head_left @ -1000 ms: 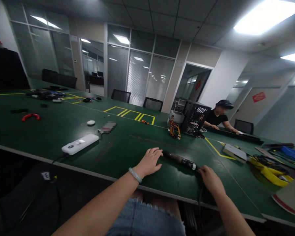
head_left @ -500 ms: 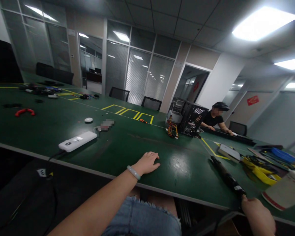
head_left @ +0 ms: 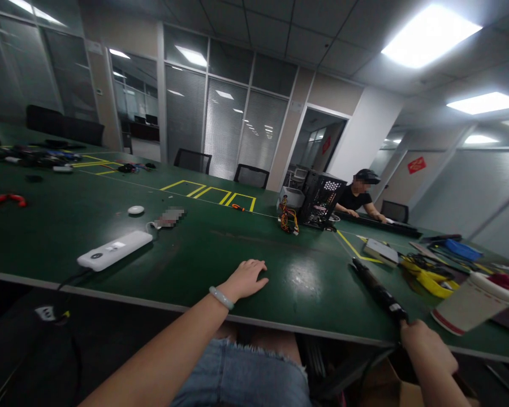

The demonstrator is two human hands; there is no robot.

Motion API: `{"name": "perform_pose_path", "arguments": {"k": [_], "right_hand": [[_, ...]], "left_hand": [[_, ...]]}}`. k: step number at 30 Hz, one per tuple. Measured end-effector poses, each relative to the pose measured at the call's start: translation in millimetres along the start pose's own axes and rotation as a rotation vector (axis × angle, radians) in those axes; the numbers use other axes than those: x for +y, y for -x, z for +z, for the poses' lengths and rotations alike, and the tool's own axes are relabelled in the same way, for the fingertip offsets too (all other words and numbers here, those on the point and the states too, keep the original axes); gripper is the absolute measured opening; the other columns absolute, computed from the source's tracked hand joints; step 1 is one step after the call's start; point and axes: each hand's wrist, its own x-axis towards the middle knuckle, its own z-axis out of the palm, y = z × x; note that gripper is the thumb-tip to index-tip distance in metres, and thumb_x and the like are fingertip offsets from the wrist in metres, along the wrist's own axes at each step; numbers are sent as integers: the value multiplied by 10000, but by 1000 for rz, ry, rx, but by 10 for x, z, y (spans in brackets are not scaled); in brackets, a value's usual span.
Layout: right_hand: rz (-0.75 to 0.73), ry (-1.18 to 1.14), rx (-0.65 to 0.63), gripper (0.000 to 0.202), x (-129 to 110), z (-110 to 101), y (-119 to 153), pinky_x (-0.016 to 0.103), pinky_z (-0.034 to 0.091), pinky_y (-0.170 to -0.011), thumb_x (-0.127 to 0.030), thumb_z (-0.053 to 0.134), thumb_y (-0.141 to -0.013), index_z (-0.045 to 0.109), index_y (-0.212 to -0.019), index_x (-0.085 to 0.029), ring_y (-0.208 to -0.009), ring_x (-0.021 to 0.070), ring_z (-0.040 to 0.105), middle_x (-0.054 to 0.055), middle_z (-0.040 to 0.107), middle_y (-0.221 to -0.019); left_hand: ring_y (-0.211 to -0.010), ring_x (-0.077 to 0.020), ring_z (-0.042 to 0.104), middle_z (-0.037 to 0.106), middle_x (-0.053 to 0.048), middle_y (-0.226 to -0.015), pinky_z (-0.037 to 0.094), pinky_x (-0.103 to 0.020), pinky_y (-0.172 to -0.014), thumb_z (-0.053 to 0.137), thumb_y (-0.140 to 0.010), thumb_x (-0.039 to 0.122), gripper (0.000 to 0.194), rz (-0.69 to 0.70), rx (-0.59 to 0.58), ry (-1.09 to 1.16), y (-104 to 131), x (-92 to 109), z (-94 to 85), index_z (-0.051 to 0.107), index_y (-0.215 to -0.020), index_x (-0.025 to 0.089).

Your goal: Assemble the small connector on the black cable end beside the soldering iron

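Observation:
My left hand (head_left: 246,280) lies palm down on the green table (head_left: 186,271) near its front edge, fingers spread, with nothing in it and a pale bangle on the wrist. At the right, my right hand (head_left: 426,342) is closed round the near end of a long black tool (head_left: 379,291). The tool rests at a slant over the table's front edge, its far end pointing away to the left. Beyond my hands stands an open black computer case (head_left: 322,200), with a power supply (head_left: 292,198) and coloured cables (head_left: 288,219) beside it.
A white power bank-like device (head_left: 115,250) and a round white object (head_left: 136,210) are at the left. Right of the tool are a cup (head_left: 470,302), a yellow tray (head_left: 436,284) and a silver box (head_left: 380,252). A person (head_left: 362,198) sits at the far right.
The view has turned a little to the right, so everything appears shifted left. My left hand still rests on the table, and my right hand still holds the black tool.

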Motion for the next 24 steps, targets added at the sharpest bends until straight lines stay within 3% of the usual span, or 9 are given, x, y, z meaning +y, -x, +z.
{"name": "perform_pose_path", "arguments": {"k": [2,5,8,13,19,24], "right_hand": [[-7,32,33,626,-36,1,48,568,470,-730,-558,376,-822,632,-1124,-73,-1024,462,580,279,594,-1139],[-58,123,234,755,-123,26,117,522,460,-791,-620,423,-789,571,-1187,4,-1077,460,536,309,555,-1169],[-172,192,345,751,-221,55,111,519,416,-859,-631,427,-797,550,-1229,-29,-1098,448,515,294,559,-1168],[-248,121,213,802,-369,111,-39,524,392,-886,-654,382,-827,371,-1416,-110,-1131,445,502,265,524,-1251],[-104,-18,151,630,-533,199,-160,589,386,-837,-554,365,-880,428,-1374,-169,-1162,471,461,280,462,-1285],[-185,-8,130,558,-633,257,-178,586,377,-866,-526,334,-907,440,-1365,-226,-1141,462,474,202,459,-1313]], "left_hand": [[-1260,-266,435,514,-90,-1348,343,-430,-1030,505,-895,444,365,0,3,-3,-3,0,8,554,-1179,220],[-1258,-268,438,511,-95,-1353,345,-435,-1028,508,-895,441,359,-1,8,-10,-5,2,24,557,-1174,220],[-1275,-268,426,501,-96,-1365,336,-439,-1038,506,-899,431,352,1,7,-19,-7,4,43,555,-1179,222],[-1303,-266,403,484,-95,-1388,309,-448,-1062,491,-911,419,351,1,-5,-27,-24,-11,87,546,-1200,228],[-1304,-259,397,482,-83,-1388,308,-454,-1061,493,-907,423,352,0,-16,-23,-48,-44,108,539,-1208,244],[-1294,-263,403,481,-74,-1388,326,-466,-1044,486,-906,422,341,0,-28,-18,-70,-42,110,539,-1203,263]]}}
